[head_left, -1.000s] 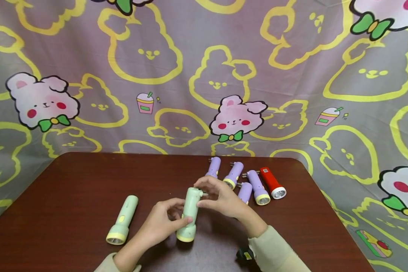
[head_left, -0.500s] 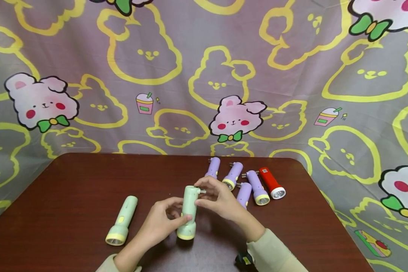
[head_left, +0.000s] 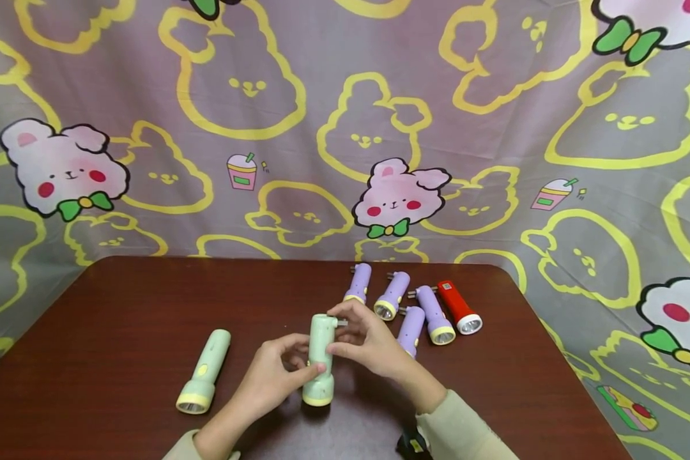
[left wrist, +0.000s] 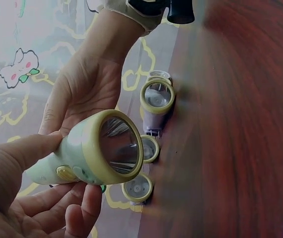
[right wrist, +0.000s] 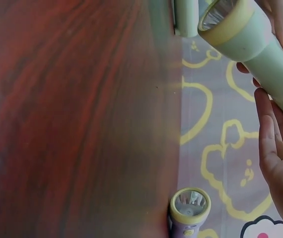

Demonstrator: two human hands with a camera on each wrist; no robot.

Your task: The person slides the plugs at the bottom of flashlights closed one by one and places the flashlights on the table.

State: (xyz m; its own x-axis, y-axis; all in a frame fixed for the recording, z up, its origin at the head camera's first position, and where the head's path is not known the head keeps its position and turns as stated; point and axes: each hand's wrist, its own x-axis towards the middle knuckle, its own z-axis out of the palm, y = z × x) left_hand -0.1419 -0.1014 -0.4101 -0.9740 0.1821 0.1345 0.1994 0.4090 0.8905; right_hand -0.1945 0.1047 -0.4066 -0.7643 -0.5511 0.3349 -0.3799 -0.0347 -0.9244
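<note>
A pale green flashlight [head_left: 321, 342] with a yellow rim is held up over the table, its head pointing down. My left hand [head_left: 273, 374] grips it low near the head, thumb across the front. At the tail, the thumb and index finger of my right hand [head_left: 376, 342] pinch the body on either side of the metal plug prongs [head_left: 342, 323], which stick out sideways. The left wrist view shows the flashlight's lens [left wrist: 119, 146] unlit and its yellow switch [left wrist: 65, 173]. Some right-hand fingers are hidden behind the tail.
Another green flashlight [head_left: 204, 374] lies at the left of the brown table [head_left: 121, 319]. Several purple flashlights [head_left: 433, 313] with plug prongs lie at the back right, beside a red flashlight [head_left: 459, 306]. A dark object [head_left: 412, 444] shows near my right sleeve. Patterned cloth [head_left: 477, 147] hangs behind.
The held flashlight has risen slightly and turned more upright. Both hands keep their hold on it with little movement. The other flashlights stay where they were.
</note>
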